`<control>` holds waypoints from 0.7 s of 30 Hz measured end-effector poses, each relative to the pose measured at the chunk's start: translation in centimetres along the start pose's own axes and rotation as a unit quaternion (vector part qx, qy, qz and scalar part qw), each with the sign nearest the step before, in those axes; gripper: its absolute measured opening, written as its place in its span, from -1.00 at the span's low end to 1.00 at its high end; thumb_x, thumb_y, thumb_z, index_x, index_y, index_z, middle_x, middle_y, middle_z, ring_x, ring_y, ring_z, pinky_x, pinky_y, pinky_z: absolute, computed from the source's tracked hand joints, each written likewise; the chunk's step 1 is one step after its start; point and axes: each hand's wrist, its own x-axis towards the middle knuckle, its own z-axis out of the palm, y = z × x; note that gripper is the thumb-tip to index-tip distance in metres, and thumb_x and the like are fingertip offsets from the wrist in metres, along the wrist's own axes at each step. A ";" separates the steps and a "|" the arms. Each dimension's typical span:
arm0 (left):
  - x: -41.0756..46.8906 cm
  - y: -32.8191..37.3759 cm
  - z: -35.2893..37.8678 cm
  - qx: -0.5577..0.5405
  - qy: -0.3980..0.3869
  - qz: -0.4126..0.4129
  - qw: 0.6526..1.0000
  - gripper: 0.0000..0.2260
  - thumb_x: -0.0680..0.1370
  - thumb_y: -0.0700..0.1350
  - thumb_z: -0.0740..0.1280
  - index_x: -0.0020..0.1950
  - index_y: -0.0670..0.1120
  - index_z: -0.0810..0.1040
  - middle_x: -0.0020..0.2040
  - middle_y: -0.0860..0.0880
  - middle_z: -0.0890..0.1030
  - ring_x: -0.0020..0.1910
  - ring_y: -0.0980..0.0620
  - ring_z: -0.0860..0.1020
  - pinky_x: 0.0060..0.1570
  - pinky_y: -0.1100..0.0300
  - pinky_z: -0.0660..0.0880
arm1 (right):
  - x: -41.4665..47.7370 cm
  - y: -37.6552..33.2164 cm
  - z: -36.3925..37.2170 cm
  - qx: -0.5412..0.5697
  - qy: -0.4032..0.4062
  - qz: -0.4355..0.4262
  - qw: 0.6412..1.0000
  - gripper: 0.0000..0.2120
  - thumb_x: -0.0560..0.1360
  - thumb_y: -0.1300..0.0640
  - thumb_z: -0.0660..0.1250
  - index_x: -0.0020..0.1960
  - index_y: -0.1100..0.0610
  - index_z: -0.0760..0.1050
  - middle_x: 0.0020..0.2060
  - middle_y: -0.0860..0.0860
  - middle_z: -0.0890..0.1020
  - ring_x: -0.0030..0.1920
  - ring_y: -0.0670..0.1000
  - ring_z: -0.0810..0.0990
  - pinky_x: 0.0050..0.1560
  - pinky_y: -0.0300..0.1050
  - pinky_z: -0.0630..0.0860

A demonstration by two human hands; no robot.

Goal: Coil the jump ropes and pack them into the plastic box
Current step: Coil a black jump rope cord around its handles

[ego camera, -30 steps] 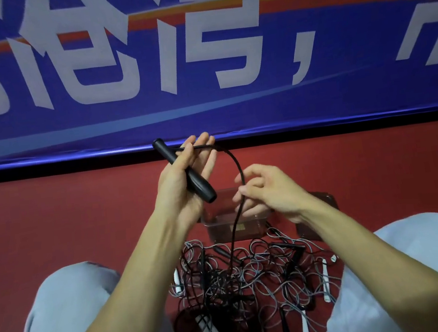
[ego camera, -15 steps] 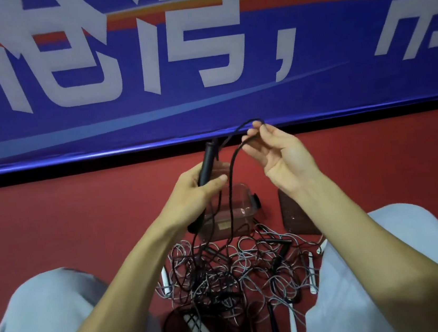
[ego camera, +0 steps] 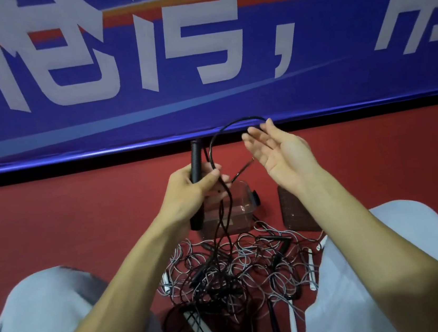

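Observation:
My left hand (ego camera: 190,191) grips a black jump rope handle (ego camera: 194,161) upright, its thumb pressing the black rope (ego camera: 214,144) against it. The rope arcs up in a loop to my right hand (ego camera: 277,156), which is held palm up with fingers spread; the rope runs by its fingertips. From my left hand the rope hangs down into a tangled pile of black and grey ropes (ego camera: 236,271) on the red floor between my knees. The clear plastic box (ego camera: 238,207) stands just behind the pile, partly hidden by my left hand.
A dark lid (ego camera: 295,211) lies on the floor to the right of the box. A blue banner with white characters (ego camera: 199,58) hangs close ahead. My knees in light trousers (ego camera: 45,311) flank the pile. White handles (ego camera: 312,270) stick out of the pile.
My right hand lifted the rope from near the box into a loop, then opened its fingers. My left hand turned the handle from slanted to upright and closed around it.

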 end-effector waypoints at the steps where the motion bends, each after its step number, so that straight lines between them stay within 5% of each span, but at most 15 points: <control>1: 0.0 0.4 0.0 -0.031 0.009 0.002 0.999 -0.96 0.59 -0.29 0.30 -0.01 -0.20 0.55 -0.22 -0.10 0.68 -0.17 -0.04 0.68 -0.07 0.08 0.65 | 0.1 0.2 -0.1 -0.030 0.001 0.000 1.000 -0.85 0.60 0.18 0.26 0.03 0.28 0.47 -0.21 0.16 0.67 -0.23 0.10 0.69 -0.26 -0.12 0.62; 6: -0.1 2.0 -0.4 -0.188 0.035 0.005 0.981 -0.95 0.58 -0.28 0.30 0.01 -0.21 0.54 -0.16 -0.13 0.70 -0.14 -0.03 0.70 -0.07 0.10 0.65 | 0.0 1.2 -0.4 -0.237 -0.031 0.000 0.971 -0.88 0.62 0.29 0.20 0.09 0.21 0.50 -0.14 0.13 0.66 -0.24 0.04 0.64 -0.28 -0.14 0.59; 11: 0.3 2.6 -1.1 -0.373 0.028 -0.009 0.927 -0.96 0.60 -0.25 0.26 0.00 -0.18 0.50 -0.19 -0.09 0.69 -0.12 -0.01 0.70 -0.15 0.18 0.63 | -0.2 3.3 -0.8 -0.470 -0.178 0.045 0.863 -0.70 0.51 0.44 0.24 0.11 0.12 0.53 0.05 0.09 0.65 0.01 -0.02 0.65 -0.03 -0.13 0.60; 14: 0.1 3.1 -1.7 -0.441 0.012 -0.008 0.898 -0.92 0.62 -0.23 0.23 -0.02 -0.18 0.51 -0.20 -0.07 0.67 -0.14 0.02 0.70 -0.14 0.20 0.63 | -0.5 4.2 -1.0 -0.561 -0.261 0.067 0.783 -0.72 0.52 0.32 0.35 0.20 0.11 0.51 0.11 0.05 0.64 0.02 -0.12 0.62 -0.02 -0.29 0.53; 16: 0.0 3.5 -1.9 -0.462 0.012 -0.004 0.887 -0.89 0.63 -0.23 0.22 -0.04 -0.19 0.51 -0.20 -0.07 0.68 -0.15 0.02 0.70 -0.15 0.20 0.63 | -0.6 4.8 -1.1 -0.592 -0.291 0.060 0.749 -0.80 0.54 0.24 0.37 0.16 0.16 0.55 0.10 0.09 0.66 0.01 -0.06 0.64 0.04 -0.22 0.55; 19: 0.0 3.8 -2.1 -0.457 0.028 0.002 0.889 -0.87 0.64 -0.22 0.21 -0.06 -0.20 0.51 -0.20 -0.08 0.68 -0.15 0.02 0.70 -0.15 0.19 0.64 | -0.5 5.5 -1.1 -0.599 -0.286 0.024 0.747 -0.92 0.57 0.21 0.33 0.00 0.16 0.59 -0.02 0.10 0.69 -0.05 -0.01 0.63 0.10 -0.04 0.55; 21: 0.2 3.7 -2.2 -0.449 0.040 0.006 0.893 -0.88 0.64 -0.22 0.22 -0.05 -0.20 0.51 -0.17 -0.10 0.69 -0.14 0.01 0.70 -0.14 0.19 0.64 | -0.2 5.4 -1.1 -0.582 -0.242 0.019 0.776 -0.89 0.59 0.25 0.27 -0.05 0.11 0.55 -0.09 0.08 0.68 -0.11 -0.03 0.64 0.05 0.01 0.60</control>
